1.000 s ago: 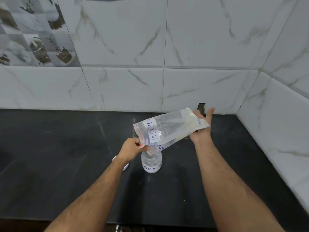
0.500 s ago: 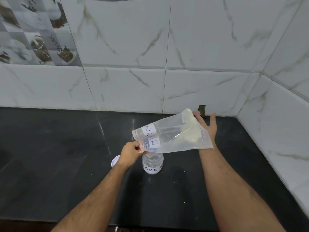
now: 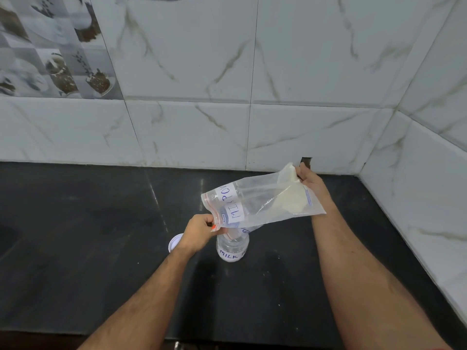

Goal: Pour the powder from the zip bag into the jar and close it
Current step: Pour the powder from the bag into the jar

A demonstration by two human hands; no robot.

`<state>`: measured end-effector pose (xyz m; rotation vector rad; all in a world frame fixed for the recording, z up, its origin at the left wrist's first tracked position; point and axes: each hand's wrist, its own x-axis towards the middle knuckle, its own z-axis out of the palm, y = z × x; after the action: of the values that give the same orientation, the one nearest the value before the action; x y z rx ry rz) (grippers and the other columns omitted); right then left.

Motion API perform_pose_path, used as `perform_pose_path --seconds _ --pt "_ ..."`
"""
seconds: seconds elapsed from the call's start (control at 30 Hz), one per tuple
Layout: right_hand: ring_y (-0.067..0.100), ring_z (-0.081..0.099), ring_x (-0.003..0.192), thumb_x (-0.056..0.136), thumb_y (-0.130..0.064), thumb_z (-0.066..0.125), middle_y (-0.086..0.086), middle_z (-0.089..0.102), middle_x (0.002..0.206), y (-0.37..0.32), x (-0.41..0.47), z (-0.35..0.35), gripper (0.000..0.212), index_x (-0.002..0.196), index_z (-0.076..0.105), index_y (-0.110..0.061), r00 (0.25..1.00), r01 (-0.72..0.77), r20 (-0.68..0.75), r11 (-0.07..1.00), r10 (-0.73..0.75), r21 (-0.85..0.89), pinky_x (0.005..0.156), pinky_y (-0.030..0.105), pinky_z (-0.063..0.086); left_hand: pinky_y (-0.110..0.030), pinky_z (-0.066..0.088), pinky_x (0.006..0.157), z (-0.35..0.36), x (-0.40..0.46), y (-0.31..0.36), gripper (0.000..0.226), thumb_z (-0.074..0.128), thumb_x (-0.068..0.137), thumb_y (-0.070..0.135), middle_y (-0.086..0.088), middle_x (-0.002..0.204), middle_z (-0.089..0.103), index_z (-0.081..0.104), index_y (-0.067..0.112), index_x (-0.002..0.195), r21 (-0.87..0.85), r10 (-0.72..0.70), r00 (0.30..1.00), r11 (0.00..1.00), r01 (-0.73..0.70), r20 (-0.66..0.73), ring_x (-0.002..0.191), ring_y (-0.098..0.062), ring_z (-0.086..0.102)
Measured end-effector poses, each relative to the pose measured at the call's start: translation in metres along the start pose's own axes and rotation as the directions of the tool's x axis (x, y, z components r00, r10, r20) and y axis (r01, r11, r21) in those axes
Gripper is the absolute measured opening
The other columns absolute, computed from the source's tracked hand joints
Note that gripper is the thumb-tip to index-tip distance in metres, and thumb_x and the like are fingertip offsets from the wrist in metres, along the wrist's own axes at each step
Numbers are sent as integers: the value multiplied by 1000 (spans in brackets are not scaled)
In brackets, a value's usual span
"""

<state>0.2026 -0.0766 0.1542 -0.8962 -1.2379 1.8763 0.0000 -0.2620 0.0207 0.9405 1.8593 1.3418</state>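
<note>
Since half a second ago, the right hand [image 3: 312,183] has closed from open-palmed support onto the raised far corner of the zip bag [image 3: 262,202]. Its mouth corner is pinched by the left hand [image 3: 199,232] over the open jar [image 3: 232,250] on the black counter [image 3: 75,236]. Powder [image 3: 290,202] is gathered at the raised end; a white lid [image 3: 174,245] lies beside the jar.

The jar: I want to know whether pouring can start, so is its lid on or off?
Off. The jar stands upright with no cap, and the white lid lies on the counter to its left.
</note>
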Motion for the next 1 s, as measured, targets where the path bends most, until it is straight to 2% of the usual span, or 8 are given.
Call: perform_pose_path --seconds 0.07,0.1,0.2,0.3,0.47,0.67,0.9,1.0 --pt "-10 58 43 109 -20 37 -18 61 52 1 10 -5 28 82 46 -20 1000 -3 -15 1000 3 -8 49 5 44 -39 59 93 0 2 0 19 82 80 17 7 103 79 80 17 100 32 -6 1000 999 6 -11 98 -14 74" --pt "-9 57 42 108 -19 38 -17 60 50 -1 14 -7 29 81 46 -20 1000 -20 -21 1000 20 -24 48 5 43 -38 59 93 0 2 0 20 81 81 17 7 103 79 80 17 100 53 -7 1000 999 7 -15 98 -13 74" --pt "-6 56 40 107 -19 43 -5 52 68 -1 30 -14 29 79 47 -18 998 -64 -33 993 61 -100 47 7 43 -35 59 92 1 3 2 22 81 80 18 6 106 78 80 18 103 101 4 1000 995 -2 -25 99 -13 74" --pt "-3 56 44 104 -23 51 -1 46 73 5 39 -26 26 78 49 -17 997 -82 -4 989 82 -122 49 10 46 -28 58 87 3 3 4 21 82 80 19 6 104 78 80 19 101 107 15 999 994 -10 -41 98 -12 74" --pt "15 46 60 81 -28 73 -1 45 63 10 40 -34 25 65 55 -20 996 -54 -71 992 46 -111 60 28 42 -36 60 90 5 2 3 18 82 80 21 8 100 79 81 19 98 94 -2 998 995 8 -57 96 -12 74" --pt "19 60 70 88 -10 66 6 64 74 4 45 -30 10 78 67 -12 997 58 -36 990 -63 -125 71 36 49 -41 59 91 3 1 -2 17 82 80 19 8 98 79 81 19 97 121 11 997 993 -2 -74 95 -14 74" --pt "11 52 59 101 -15 55 0 56 72 14 50 -30 18 83 58 -17 997 77 47 971 -68 -225 57 27 47 -34 60 85 4 -2 -5 11 82 81 18 7 91 79 80 18 92 154 17 992 988 3 -125 89 -13 73" --pt "12 61 66 102 -25 57 3 62 82 20 52 -31 16 89 60 -16 992 30 128 974 -1 -225 67 31 54 -37 60 85 3 -3 -6 12 82 81 22 5 88 79 81 16 91 155 8 989 988 15 -150 90 -13 74"
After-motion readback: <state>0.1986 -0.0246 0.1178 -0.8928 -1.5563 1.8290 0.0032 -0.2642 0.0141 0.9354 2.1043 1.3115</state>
